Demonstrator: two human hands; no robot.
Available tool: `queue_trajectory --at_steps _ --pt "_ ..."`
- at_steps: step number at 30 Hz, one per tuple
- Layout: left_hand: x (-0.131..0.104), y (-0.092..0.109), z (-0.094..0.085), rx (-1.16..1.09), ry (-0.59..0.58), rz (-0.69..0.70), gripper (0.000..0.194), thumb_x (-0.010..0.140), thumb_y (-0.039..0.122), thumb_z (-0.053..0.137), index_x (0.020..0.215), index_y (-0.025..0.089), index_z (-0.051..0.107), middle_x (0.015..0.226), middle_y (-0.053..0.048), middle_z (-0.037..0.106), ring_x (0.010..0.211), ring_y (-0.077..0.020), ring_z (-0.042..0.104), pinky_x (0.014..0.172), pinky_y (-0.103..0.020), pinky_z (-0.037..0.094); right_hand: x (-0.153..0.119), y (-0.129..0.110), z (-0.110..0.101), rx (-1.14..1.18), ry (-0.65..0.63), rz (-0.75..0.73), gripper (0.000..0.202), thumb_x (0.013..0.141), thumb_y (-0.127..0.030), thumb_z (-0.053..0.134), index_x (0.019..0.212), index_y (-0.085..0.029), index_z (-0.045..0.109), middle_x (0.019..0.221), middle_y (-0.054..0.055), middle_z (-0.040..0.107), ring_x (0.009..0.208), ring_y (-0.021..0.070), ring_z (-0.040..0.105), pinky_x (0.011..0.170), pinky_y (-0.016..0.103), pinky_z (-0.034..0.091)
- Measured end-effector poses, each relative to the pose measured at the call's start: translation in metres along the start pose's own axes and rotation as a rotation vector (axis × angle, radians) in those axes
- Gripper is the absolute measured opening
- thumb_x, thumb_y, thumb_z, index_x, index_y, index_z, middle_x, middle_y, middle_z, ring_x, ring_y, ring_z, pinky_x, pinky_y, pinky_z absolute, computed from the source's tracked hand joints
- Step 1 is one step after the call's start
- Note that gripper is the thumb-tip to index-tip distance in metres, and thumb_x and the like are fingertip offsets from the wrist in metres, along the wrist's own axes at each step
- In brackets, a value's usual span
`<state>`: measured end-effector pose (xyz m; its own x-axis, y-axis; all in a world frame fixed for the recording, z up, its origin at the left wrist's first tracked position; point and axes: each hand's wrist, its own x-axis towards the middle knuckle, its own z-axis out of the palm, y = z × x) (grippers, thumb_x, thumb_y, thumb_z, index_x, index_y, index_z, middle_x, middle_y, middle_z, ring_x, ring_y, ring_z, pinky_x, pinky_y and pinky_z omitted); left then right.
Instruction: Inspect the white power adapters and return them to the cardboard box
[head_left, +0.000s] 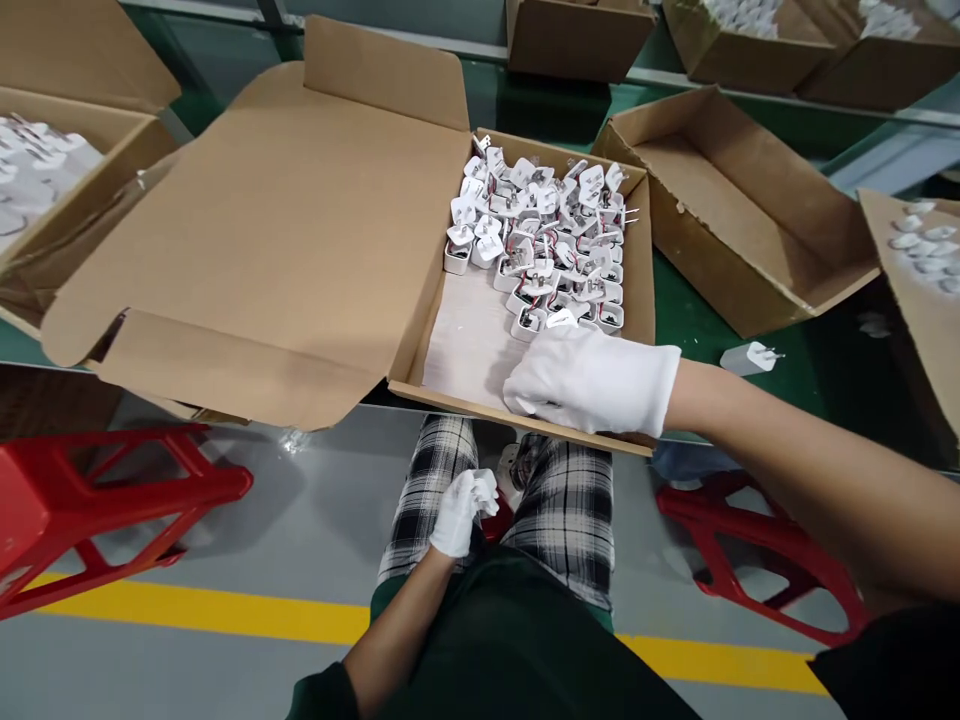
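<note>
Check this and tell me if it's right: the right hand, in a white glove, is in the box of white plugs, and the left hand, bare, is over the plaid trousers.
Not quite: the left hand is gloved in white too, not bare, as the head view shows. The right hand is in the box of white plugs, and the left is over the plaid trousers.

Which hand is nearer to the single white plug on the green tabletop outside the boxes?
Right. The right hand is in the open box, left of the white plug; the left hand is farther off, over the plaid trousers.
</note>
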<state>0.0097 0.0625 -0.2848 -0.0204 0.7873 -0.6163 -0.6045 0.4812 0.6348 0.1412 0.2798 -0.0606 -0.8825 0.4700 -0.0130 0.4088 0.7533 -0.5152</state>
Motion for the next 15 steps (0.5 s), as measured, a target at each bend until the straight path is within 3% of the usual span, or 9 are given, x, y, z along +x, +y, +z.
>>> queue_trajectory --at_steps 2,3,5,8,10,15 --pt "0.000 0.000 -0.004 -0.014 0.012 0.001 0.057 0.075 0.073 0.065 0.067 0.017 0.057 0.062 -0.005 0.064 0.054 -0.0148 0.058 0.061 -0.031 0.050 -0.005 0.000 -0.007 0.033 -0.097 -0.045 0.010 0.080 -0.021 0.065 0.073 -0.024 0.072 0.069 0.000 0.070 0.065 0.0149 0.060 0.069 0.031 0.046" --pt "0.000 -0.001 -0.006 -0.022 0.015 0.006 0.058 0.075 0.073 0.065 0.066 0.017 0.055 0.061 -0.004 0.062 0.054 -0.0148 0.057 0.060 -0.031 0.050 -0.009 0.001 -0.009 0.050 -0.035 -0.024 0.009 0.082 -0.023 0.065 0.081 -0.025 0.074 0.075 -0.001 0.072 0.068 0.0157 0.062 0.072 0.032 0.048" --pt "0.001 -0.003 -0.010 -0.033 0.011 0.018 0.058 0.075 0.074 0.064 0.065 0.018 0.054 0.059 -0.003 0.061 0.054 -0.0150 0.056 0.060 -0.031 0.049 -0.022 0.004 -0.008 0.145 0.211 0.078 0.017 0.081 -0.029 0.070 0.097 -0.027 0.075 0.091 0.001 0.075 0.082 0.0195 0.068 0.080 0.036 0.052" --pt "0.003 -0.007 -0.015 -0.027 0.003 0.025 0.059 0.075 0.075 0.062 0.063 0.018 0.053 0.057 -0.004 0.059 0.053 -0.0154 0.055 0.060 -0.032 0.049 -0.042 0.008 0.001 0.500 0.588 0.223 0.039 0.075 -0.040 0.079 0.111 -0.027 0.071 0.114 0.006 0.074 0.098 0.0253 0.070 0.085 0.042 0.056" --pt "0.004 -0.009 -0.015 -0.023 0.002 0.021 0.060 0.074 0.075 0.063 0.061 0.018 0.051 0.056 -0.003 0.058 0.053 -0.0147 0.053 0.059 -0.031 0.048 -0.051 0.010 0.008 0.721 0.714 0.208 0.050 0.067 -0.050 0.084 0.109 -0.025 0.069 0.113 0.008 0.074 0.099 0.0275 0.071 0.083 0.045 0.058" --pt "0.004 -0.008 -0.011 -0.015 -0.034 0.015 0.059 0.073 0.076 0.064 0.064 0.018 0.054 0.058 -0.003 0.058 0.053 -0.0154 0.054 0.060 -0.031 0.048 -0.063 0.011 0.014 0.790 0.764 0.249 0.059 0.059 -0.058 0.087 0.106 -0.026 0.069 0.110 0.009 0.073 0.099 0.0288 0.070 0.084 0.048 0.059"
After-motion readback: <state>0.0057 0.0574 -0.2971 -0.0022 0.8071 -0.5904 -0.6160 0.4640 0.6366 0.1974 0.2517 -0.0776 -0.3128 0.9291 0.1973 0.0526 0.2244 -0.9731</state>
